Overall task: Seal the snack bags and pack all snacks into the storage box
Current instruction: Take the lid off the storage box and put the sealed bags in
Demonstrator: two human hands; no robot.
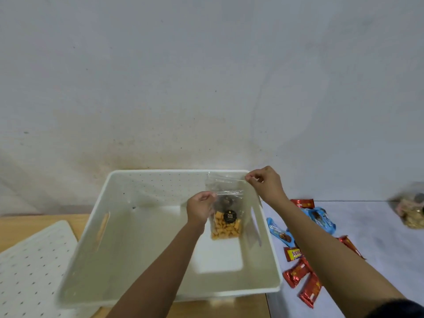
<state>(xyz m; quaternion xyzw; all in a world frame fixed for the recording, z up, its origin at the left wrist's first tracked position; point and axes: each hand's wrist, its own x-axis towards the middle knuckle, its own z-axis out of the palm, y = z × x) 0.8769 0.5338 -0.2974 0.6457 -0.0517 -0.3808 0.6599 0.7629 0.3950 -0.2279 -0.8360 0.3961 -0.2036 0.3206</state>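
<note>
A white storage box (110,226) stands open in front of me. Inside it, near its right wall, two clear zip bags stand upright: the front snack bag (226,226) holds orange crackers and bears a black round label, and a second clear bag (221,182) stands behind it. My left hand (200,208) pinches the front bag's top left corner. My right hand (266,183) pinches the top right corner of the rear bag, at the box's far right rim.
The perforated white lid (32,267) lies left of the box on the wooden table. On the white surface to the right lie several red wrapped snacks (298,271), blue wrapped snacks (319,219), and another clear snack bag (413,212) at the far right edge.
</note>
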